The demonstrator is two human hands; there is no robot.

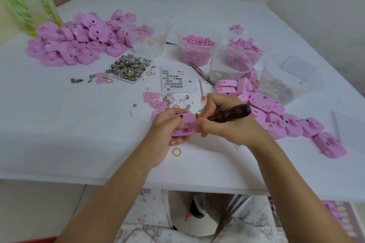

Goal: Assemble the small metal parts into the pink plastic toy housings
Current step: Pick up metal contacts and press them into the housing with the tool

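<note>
Hands both closed: left hand (166, 125) gripping pink housing (187, 118) slot-up to steady it, right hand (223, 124) pinching dark-handled tool (232, 111) into that slot, likely seating a metal part, parts tray (128, 67) beyond left, housings pile (276, 119) just right.

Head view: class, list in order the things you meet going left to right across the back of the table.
In order: green jug → heap of pink housings → tray of metal parts → tub of pink pellets → tub of pink pieces → white grid plate.
</note>
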